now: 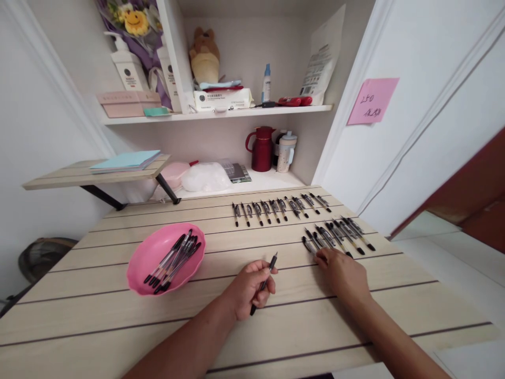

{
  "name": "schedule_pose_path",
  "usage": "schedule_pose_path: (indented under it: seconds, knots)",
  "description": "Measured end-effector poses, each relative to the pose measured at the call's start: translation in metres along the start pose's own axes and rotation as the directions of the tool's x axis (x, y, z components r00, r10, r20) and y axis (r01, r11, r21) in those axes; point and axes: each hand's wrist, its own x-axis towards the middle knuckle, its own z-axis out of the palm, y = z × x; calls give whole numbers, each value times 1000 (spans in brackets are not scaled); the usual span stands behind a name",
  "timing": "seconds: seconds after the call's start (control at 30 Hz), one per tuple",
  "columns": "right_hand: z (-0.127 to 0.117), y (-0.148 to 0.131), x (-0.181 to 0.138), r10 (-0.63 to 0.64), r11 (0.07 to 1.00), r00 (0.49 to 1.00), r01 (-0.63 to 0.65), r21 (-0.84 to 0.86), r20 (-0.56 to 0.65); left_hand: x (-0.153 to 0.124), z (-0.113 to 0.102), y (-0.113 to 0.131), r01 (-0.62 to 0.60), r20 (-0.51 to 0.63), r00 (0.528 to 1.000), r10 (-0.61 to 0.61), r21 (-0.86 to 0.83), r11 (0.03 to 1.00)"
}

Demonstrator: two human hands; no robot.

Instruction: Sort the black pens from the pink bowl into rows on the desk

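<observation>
My left hand (252,287) is closed around a black gel pen (272,263), held at a slant with its bare tip up and its black end down. On the right, my right hand (343,271) has its fingertips pinched together at the left end of the near row of pens (337,234). What lies between those fingertips is hidden; a dark slim piece shows just beyond them. Farther back runs another row of pens (272,210) with small clear-and-black pieces between them. A pink bowl (136,258) to the left holds several black-ended clear pens (175,260).
The striped wooden table (98,326) reaches back to a white shelf (221,115). A small raised board (59,176) with light blue paper (126,159) stands at the left. A red thermos jug (262,150) and a speckled cup (286,152) stand behind the pens.
</observation>
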Motion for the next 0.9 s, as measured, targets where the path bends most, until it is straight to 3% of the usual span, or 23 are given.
schedule_pose_path:
  seconds: [0.3,0.43,0.53,0.6,0.73,0.9]
  knots:
    - [2,2,0,10,1000,999,-9,29,-43,0,1,-1,-28,-30,999,28,-5,1000]
    - [-9,-17,-21,1,973,997,18,231,-81,1,6,-3,-108,-72,993,99,-150,983]
    - [-12,-47,-48,-188,805,981,130,580,41,1,8,-3,-190,-98,981,168,-304,934]
    - [-10,-68,-64,-277,687,957,133,714,87,2,7,-2,-230,-124,972,199,-357,905]
    - [-3,-91,-76,-249,688,967,143,711,47,3,5,-1,-272,-141,962,236,-374,887]
    - [-1,-71,-62,-236,762,969,234,604,-77,5,2,-3,-266,-133,963,234,-329,906]
